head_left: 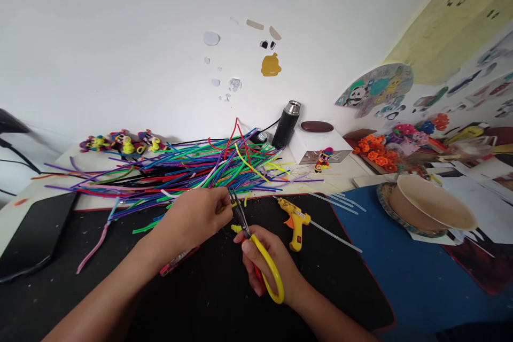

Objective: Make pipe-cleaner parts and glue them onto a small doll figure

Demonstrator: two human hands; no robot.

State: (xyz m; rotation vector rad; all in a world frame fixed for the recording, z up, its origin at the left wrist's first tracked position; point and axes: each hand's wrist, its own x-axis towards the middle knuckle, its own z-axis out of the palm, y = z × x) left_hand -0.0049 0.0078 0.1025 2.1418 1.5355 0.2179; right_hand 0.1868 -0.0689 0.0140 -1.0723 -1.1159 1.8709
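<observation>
My right hand (280, 262) is wrapped round scissors (267, 263) with yellow and red handles, their blades pointing up and away from me. Close to the blade tips, my left hand (202, 211) pinches a short bit of yellow pipe cleaner, mostly hidden by the fingers. A yellow curl (236, 228) shows just below the blades; whether it belongs to the same piece I cannot tell. Behind both hands spreads a big loose heap of coloured pipe cleaners (192, 165). Under my left wrist lies a pinkish-red tool (178, 263), partly covered.
A yellow glue gun (295, 222) lies right of my hands on the black mat (328, 288), near clear glue sticks (340, 203). Behind stand a black flask (286, 125), a white box (316, 144) and small figures (124, 144). A bowl (435, 203) is at right, a black tablet-like slab (36, 235) at left.
</observation>
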